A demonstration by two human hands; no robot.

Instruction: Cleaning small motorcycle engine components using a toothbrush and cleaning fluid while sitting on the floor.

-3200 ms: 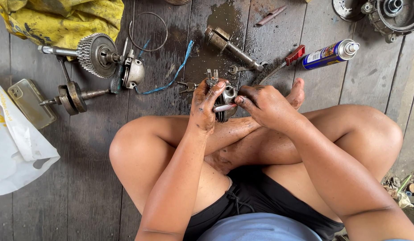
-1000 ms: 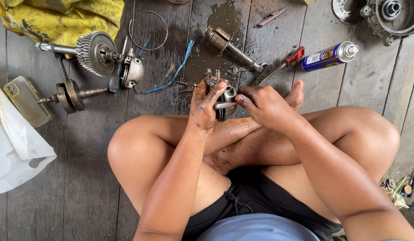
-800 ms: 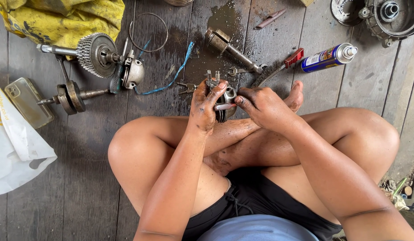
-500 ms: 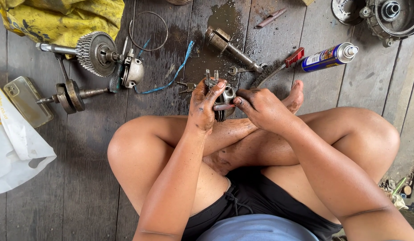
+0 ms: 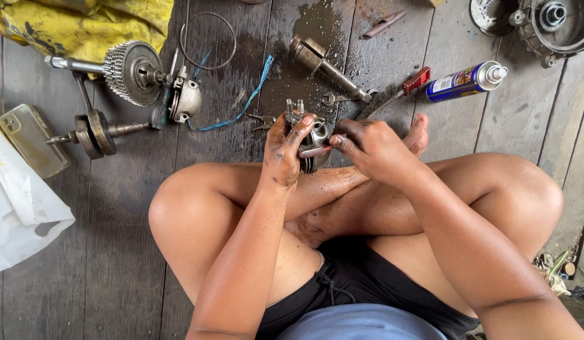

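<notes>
Head view shows the left hand (image 5: 284, 151) gripping a small metal part (image 5: 314, 148) above crossed legs, the right hand (image 5: 370, 148) pinching a pin (image 5: 315, 152) into it, with gears (image 5: 129, 72), spray can (image 5: 465, 80) and phone (image 5: 30, 140) lying on the floorboards (image 5: 115, 239) beyond.

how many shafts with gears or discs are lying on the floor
2, both at upper left: a geared shaft beside the yellow cloth, and a disc shaft near the phone. Others may be hidden.
</notes>
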